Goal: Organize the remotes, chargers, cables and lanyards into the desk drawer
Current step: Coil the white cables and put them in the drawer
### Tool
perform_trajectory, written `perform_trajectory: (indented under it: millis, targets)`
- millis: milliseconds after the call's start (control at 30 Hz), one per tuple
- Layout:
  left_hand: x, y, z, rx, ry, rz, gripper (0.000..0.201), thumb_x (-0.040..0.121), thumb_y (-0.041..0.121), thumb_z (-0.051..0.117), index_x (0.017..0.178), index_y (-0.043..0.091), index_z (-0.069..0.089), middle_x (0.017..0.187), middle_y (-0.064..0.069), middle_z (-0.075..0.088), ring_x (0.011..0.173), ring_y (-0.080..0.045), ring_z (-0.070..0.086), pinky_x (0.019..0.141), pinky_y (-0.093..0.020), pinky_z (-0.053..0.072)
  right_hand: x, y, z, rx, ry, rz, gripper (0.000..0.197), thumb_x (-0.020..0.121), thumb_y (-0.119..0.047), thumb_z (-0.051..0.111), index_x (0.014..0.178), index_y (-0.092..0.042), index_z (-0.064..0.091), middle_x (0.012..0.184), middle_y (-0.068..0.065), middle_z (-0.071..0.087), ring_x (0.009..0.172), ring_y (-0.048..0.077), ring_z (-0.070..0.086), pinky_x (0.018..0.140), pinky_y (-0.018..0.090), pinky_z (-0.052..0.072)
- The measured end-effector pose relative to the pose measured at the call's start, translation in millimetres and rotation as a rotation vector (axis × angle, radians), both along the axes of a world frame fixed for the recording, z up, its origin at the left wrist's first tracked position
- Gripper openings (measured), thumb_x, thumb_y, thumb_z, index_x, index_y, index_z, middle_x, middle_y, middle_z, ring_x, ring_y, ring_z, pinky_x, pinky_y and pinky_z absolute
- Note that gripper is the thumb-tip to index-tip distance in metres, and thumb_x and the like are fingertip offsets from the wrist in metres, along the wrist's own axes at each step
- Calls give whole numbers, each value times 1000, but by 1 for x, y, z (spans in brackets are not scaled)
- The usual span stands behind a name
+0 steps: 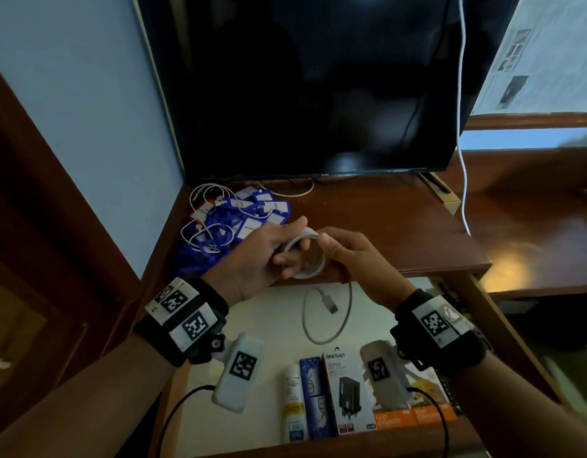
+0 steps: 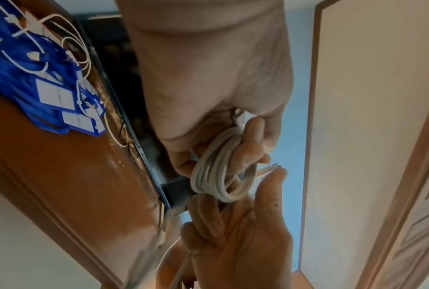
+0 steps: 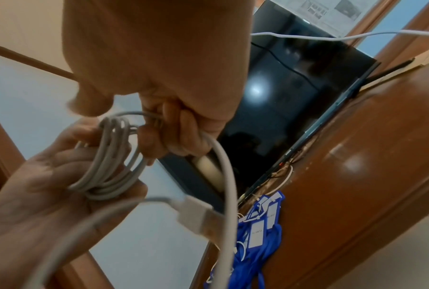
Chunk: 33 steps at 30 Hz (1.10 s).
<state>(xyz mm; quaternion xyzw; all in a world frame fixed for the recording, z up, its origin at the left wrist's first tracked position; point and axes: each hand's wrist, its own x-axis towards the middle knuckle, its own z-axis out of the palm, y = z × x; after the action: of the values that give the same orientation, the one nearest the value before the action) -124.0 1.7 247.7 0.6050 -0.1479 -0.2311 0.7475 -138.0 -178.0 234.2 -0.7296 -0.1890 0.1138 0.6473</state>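
Both hands hold one white cable above the desk's front edge. My left hand has the coiled loops wrapped around its fingers. My right hand pinches the cable's free run beside the coil. The loose end hangs in a loop over the open drawer, its USB plug dangling. A heap of blue lanyards with badge holders and thin white cables lies on the desk's back left corner.
Boxed chargers, an orange box, a blue box and a white tube line the drawer's front. A dark TV screen stands at the back of the desk. A white cord hangs at the right.
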Motion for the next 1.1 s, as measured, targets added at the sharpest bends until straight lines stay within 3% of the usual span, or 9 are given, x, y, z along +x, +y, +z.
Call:
perform_trajectory:
  millis: [167,267,333,433,533,633,733,900,1100]
  targets:
    - [17,1,-13,52,-32,-5,26,85,30,62,87,5,63,46,6,36,43,-7,32,47,-18,38,23,1,-6,-127,-29,9,20,94,-28,52,92,-9,58,80,3,62,70,12,64,63,22,53]
    - [27,-1,-18,171,-95,76,46,80,33,66,106,-4,59,54,2,47,51,-9,45,56,-22,46,35,3,-8,-236,-105,-42,21,98,-24,49,81,-15,55,70,-5,57,56,-1,56,54,15,44]
    - [34,2,-20,302,-198,149,45,78,39,65,109,6,60,74,0,60,67,-11,57,66,-24,50,44,4,-12,-292,-133,-49,22,100,-24,48,80,-17,54,69,-6,58,55,0,56,53,16,42]
    - [43,11,-23,483,-382,223,36,81,42,69,113,29,59,103,4,63,93,-9,63,80,-22,54,54,7,-19,-344,-125,-41,23,100,-28,48,85,-12,56,74,6,60,61,19,58,58,28,46]
    - [49,21,-14,668,-533,198,37,79,35,74,113,21,68,100,9,68,94,-5,64,82,-19,53,62,11,-20,-404,-153,-14,21,100,-23,48,83,-14,55,71,-1,55,55,3,49,55,19,41]
    - [58,33,-5,788,-481,113,36,75,33,78,108,19,72,93,10,71,88,-3,66,77,-17,53,69,18,-18,-438,-174,32,20,100,-17,49,82,-21,56,73,-8,58,55,-3,52,54,12,40]
    - [64,41,-4,644,-327,37,26,76,25,78,99,12,75,86,-1,74,80,-17,69,70,-24,56,74,23,-17,-436,-202,36,20,98,-15,52,81,-25,57,73,-6,59,58,-1,55,55,13,41]
    - [63,48,-11,470,-237,34,29,79,17,72,96,-6,71,85,-14,74,80,-21,71,67,-19,52,78,23,-15,-324,-52,72,11,96,-18,52,92,-14,61,89,1,67,80,11,68,67,20,52]
    - [66,56,-13,404,-239,104,27,76,18,73,92,-4,73,81,-20,72,85,-42,67,87,-53,51,77,19,-23,-60,2,24,19,90,-12,64,100,3,59,72,6,63,50,7,55,46,16,41]
